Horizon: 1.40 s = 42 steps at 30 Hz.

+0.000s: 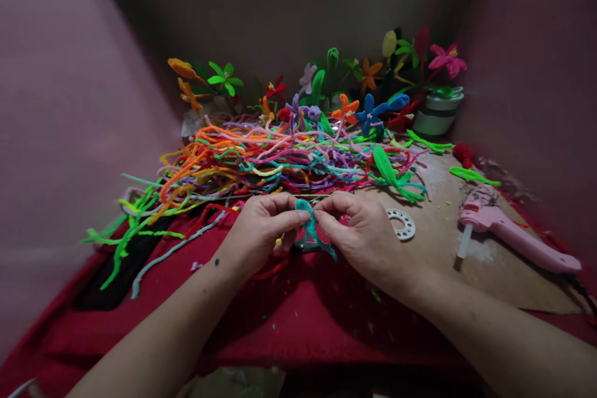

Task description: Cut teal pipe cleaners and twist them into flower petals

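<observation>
Left hand [273, 221] and right hand [352, 224]: fingers pinching teal pipe cleaner [311, 231], near centre; judged part-shaped, tail loose. Far side: flowers [369, 114] look finished. Between: heaped pipe cleaners [275, 158], unshaped

There are two hands, one left hand [273, 221] and one right hand [357, 227], and one teal piece [311, 230] between them. On the right are one glue gun [527, 239], one white ring [407, 224], one cardboard sheet [436, 202] and, farther back, one pale pot [433, 123]. More than ten flowers [369, 114] stand far off; the pipe cleaners [275, 161] lie too thickly to count.
</observation>
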Motion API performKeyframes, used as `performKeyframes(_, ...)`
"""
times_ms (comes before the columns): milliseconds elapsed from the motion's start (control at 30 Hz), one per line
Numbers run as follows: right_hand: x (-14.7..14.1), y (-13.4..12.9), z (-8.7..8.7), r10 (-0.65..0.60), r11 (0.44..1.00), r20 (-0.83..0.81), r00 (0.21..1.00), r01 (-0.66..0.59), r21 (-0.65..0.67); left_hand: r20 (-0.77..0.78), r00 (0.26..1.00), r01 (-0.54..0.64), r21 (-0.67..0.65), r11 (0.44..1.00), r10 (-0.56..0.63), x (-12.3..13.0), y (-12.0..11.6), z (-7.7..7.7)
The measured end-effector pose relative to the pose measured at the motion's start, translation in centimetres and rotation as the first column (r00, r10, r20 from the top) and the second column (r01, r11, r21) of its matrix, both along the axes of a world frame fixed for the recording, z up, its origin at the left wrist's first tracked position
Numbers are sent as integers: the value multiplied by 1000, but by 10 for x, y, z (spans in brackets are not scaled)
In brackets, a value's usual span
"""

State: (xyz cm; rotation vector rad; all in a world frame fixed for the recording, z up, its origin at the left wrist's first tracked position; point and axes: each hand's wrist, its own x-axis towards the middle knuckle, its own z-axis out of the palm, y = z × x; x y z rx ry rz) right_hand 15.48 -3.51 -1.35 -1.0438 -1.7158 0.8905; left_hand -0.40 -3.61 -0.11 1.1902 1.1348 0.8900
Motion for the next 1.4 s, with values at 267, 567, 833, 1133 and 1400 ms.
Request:
performKeyframes(267,0,-3,-2,-24,994,81,996,14,111,114,993,43,-53,998,-37,0,-1,-1)
performKeyframes(567,1,-2,-4,35,963,74,997,-54,266,70,996,59,-93,994,-53,2,-2,-7)
performKeyframes(833,7,9,-5,-181,926,195,964,100,364,35,989,150,-130,980,-146,3,-7,5)
performKeyframes(1133,3,6,-1,-19,1000,-30,999,19,-4,103,993,-64,3,998,63,-1,-1,-2)
performKeyframes(1400,-1,3,0,48,995,-45,998,-51,-88,8,996,-84,33,996,84,3,-2,-2)
